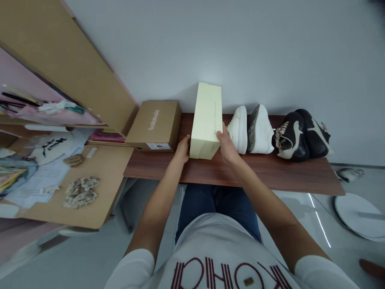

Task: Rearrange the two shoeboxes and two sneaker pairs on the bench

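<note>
Between my two hands is a pale yellow shoebox (208,116), tilted a little over the dark wooden shelf (264,176). My left hand (182,149) grips its lower left side, and my right hand (226,145) is closed on its right edge with the thumb on the lid. To the left lies a brown cardboard shoebox (159,120) marked "balabala". Just right of my right hand, a pair of white shoes (261,130) rests on its sides, soles facing each other. Further right are black-and-white sneakers (293,138).
At the left is a desk (99,192) with papers, a white cap (52,146), a patterned hair bow (81,192) and a brown hair clip (73,160). A tan panel (75,60) rises beside it. On the floor at right is a round white object (361,214). A wall stands behind the shelf.
</note>
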Action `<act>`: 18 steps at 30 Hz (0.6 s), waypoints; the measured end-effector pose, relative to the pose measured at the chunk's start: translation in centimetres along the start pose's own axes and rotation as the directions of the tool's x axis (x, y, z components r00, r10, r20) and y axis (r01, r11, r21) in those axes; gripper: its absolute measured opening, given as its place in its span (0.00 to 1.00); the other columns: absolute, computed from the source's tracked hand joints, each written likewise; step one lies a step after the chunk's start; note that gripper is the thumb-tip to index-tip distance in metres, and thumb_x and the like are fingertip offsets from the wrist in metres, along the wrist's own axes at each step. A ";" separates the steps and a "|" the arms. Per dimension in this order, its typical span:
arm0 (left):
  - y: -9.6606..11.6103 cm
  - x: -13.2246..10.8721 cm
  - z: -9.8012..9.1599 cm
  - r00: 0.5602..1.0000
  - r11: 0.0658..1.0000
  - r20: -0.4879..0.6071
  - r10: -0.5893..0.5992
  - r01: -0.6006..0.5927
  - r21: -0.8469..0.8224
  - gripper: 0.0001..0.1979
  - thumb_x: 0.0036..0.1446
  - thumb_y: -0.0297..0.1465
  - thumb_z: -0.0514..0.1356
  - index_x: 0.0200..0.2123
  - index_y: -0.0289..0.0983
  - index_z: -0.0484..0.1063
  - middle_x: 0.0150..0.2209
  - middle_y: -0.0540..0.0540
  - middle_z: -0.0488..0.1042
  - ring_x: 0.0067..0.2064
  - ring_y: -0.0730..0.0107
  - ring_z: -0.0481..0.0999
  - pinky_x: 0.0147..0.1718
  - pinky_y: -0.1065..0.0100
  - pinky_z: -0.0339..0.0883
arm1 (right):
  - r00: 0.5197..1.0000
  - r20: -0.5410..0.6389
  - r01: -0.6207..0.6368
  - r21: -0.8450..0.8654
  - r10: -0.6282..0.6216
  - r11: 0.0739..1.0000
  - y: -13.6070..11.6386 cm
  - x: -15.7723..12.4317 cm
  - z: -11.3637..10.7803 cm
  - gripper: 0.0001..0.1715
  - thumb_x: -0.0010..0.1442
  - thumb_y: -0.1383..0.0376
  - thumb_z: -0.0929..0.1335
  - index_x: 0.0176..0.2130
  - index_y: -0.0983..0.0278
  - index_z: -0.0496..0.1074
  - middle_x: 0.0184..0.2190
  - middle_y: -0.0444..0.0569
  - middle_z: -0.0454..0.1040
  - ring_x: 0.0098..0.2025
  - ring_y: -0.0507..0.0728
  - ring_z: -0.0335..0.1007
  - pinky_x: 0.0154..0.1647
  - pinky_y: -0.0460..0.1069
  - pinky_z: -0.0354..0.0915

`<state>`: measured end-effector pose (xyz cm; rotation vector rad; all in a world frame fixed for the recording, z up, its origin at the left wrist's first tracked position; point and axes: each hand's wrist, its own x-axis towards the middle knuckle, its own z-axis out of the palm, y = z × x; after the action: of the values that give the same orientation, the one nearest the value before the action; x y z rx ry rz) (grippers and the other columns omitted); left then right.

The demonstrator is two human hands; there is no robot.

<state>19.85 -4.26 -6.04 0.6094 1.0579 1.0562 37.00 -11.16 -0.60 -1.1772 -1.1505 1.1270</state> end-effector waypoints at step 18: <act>4.2 -3.3 0.1 0.953 0.963 -0.170 0.252 -0.229 0.144 0.15 0.55 0.44 0.58 0.33 0.38 0.72 0.35 0.45 0.79 0.41 0.61 0.78 0.39 0.65 0.71 | 0.969 -0.243 -0.052 -0.028 0.043 0.998 4.0 -1.6 -3.6 0.39 0.63 0.45 0.63 0.67 0.57 0.65 0.67 0.48 0.66 0.69 0.60 0.61 0.71 0.61 0.56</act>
<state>17.97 -5.56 -1.26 0.7649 1.2410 1.2874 40.31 -12.81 -4.81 -1.3349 -0.9613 0.9715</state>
